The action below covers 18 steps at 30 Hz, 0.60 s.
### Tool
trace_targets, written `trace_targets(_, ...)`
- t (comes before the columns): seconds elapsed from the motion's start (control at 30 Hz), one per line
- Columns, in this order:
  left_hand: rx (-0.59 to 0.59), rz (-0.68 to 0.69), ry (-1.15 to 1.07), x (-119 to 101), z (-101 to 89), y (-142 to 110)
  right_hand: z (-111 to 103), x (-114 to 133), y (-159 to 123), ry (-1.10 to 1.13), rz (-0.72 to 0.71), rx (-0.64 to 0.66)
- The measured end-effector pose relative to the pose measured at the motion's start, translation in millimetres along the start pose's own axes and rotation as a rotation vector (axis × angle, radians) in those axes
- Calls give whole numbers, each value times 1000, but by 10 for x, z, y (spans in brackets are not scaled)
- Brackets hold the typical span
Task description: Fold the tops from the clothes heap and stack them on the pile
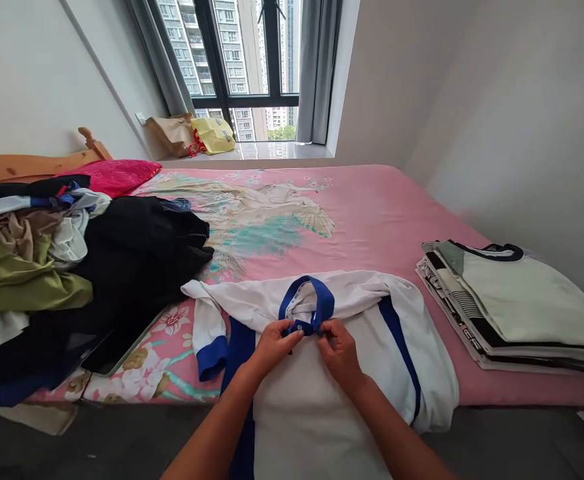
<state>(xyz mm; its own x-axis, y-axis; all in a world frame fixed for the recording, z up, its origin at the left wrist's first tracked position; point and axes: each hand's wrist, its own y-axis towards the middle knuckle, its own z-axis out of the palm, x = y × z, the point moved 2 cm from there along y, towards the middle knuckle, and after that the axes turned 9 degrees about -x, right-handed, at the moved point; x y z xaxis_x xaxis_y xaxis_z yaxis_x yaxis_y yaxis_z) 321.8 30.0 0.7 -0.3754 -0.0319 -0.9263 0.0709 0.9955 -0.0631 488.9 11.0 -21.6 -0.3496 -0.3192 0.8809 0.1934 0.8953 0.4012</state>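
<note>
A white polo shirt (317,393) with blue side panels and blue cuffs lies spread at the bed's near edge, its lower part hanging toward me. Its blue collar (325,299) stands up in a ring. My left hand (277,343) pinches the left front of the collar, thumb beside a small button. On the other side, my right hand (339,350) grips the right front of the collar between thumb and fingers. The two hands are close together at the neck opening. One sleeve with a blue cuff (213,358) rests on the left.
Jumbled clothes (32,253) cover the bed's left side, with a dark phone or tablet (122,343) beside them. A stack of folded shirts (522,300) sits at the right. Bags (213,135) stand on the windowsill behind the pink bed (367,213).
</note>
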Motion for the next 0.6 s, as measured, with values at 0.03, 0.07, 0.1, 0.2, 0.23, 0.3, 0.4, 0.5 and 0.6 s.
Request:
trace_targets(0.03, 10, -10, -20, -28, 2, 43, 15, 33, 73, -18, -31, 18)
trace_targets(0.07, 17, -11, -35, -68, 3, 109, 39, 62, 170, -33, -54, 37)
trace_targets(0.1, 11, 0, -45, -115, 3, 192, 70, 86, 284, -46, -69, 57)
trace_targets(0.2, -65, 80, -43, -230, 10, 503, 195, 111, 668, -87, -70, 116)
trace_targets(0.23, -102, 110, -42, -238, 19, 611, 245, 94, 787, -101, -59, 133)
trace_targets(0.3, -161, 151, -67, -186, 48, 799, 355, 13, 975, -114, -25, 166)
trace_targets(0.4, -191, 191, -136, 13, 99, 964, 515, -211, 1082, -81, 38, 203)
trace_targets(0.5, -153, 203, -148, 195, 124, 1002, 602, -436, 1040, -14, 89, 227)
trace_targets(0.6, -64, 166, -131, 248, 126, 1026, 596, -559, 1015, 87, 208, 279)
